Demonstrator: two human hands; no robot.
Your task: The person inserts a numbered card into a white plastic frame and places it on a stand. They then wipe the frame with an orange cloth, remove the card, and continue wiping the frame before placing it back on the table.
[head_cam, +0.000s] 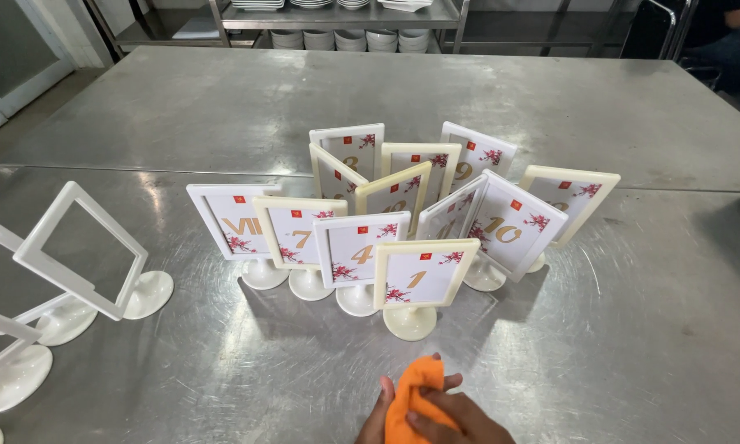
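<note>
An orange cloth (pixel 411 400) is gripped between two hands at the near edge of the steel table (pixel 617 329). The right hand (pixel 460 418) is closed over the cloth from the right, fingers laid across it; the left hand (pixel 378 415) is pressed against its left side, thumb on the fabric. Just beyond the cloth a cream card stand (pixel 419 284) is set upright, with a cluster of similar card stands (pixel 436 193) behind it. Well to the left of the grip, empty white frames (pixel 82 255) are stood. Stacked bowls (pixel 349 39) are shelved far beyond.
</note>
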